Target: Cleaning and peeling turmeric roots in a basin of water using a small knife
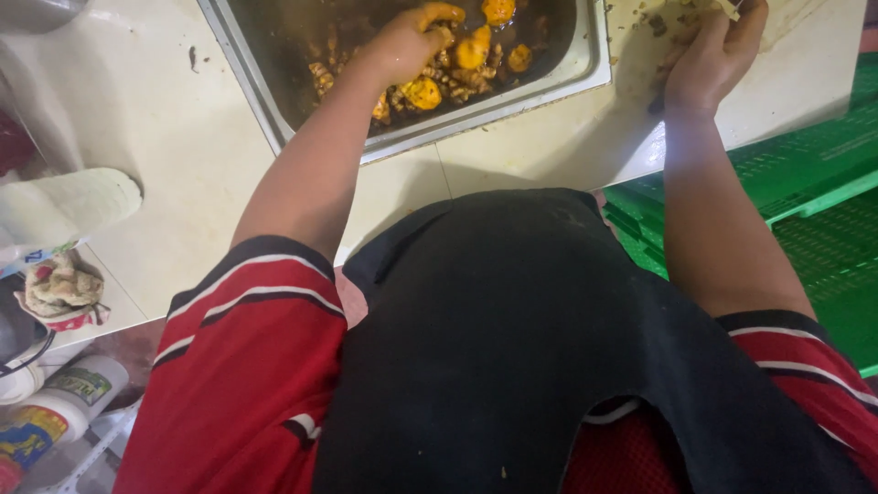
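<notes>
A steel tray point(512, 96) sits at the top of the counter, filled with dark sauce, brown bits and several yellow-orange pieces point(423, 92). My left hand point(407, 41) reaches into the tray with fingers curled around one yellow-orange piece. My right hand point(713, 50) rests on the counter to the right of the tray, fingers bent over scattered brown scraps point(654, 20); what it grips at the frame's top edge is hidden. A black apron and red striped shirt fill the lower view.
The cream counter point(165, 137) spans the top left. A white roll point(64, 206) and a crumpled cloth point(62, 288) lie at the left edge. Plastic bottles point(59, 407) stand below them. Green plastic crates point(814, 220) sit at the right.
</notes>
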